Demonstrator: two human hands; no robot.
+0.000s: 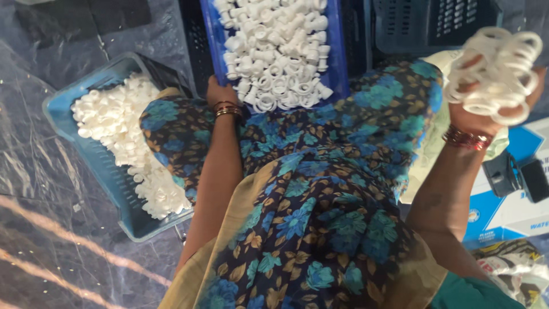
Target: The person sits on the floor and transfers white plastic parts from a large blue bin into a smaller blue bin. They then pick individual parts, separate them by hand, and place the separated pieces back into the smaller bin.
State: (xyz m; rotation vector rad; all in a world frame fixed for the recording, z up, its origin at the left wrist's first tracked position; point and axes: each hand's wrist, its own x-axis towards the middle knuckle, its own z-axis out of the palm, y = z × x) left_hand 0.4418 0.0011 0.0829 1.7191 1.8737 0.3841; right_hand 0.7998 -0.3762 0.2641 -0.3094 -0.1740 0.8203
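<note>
seen from above, looking down over lap in floral cloth (320, 194), blue/teal flowers on dark brown.

left hand (220, 94) stretched fwd and down, arm straight along left knee, bangles (229, 110) at wrist. fingers mostly hidden under near edge of blue tray (338, 63); seems to touch or grip that edge at its left corner, but can't tell if closed or just resting.

blue tray sits just ahead of knees, middle top of view, heaped w/ white plastic fittings (277, 51), short tube-like pieces w/ ring ends, piled to near rim.

right hand (486, 109) raised high at right, elbow bent, forearm angled up and out, red/gold bangles (466, 138) at wrist. closed around a bunch of white plastic rings (497, 68), thin loops, bundle spilling above and beside the fist, held up in air well apart from tray.

light blue crate (86, 146) on floor at left, just beside left knee, partly under cloth; filled w/ small white plastic caps (123, 137), heap running along its length.

dark slotted crates (434, 23) behind tray, top right. blue-and-white carton (503, 206) at right under raised arm, w/ black object (517, 174) on it, kind not clear. crumpled printed bag (512, 266) bottom right. clear plastic sheet (51, 246) covers floor at left, wrinkled, glare streaks.
</note>
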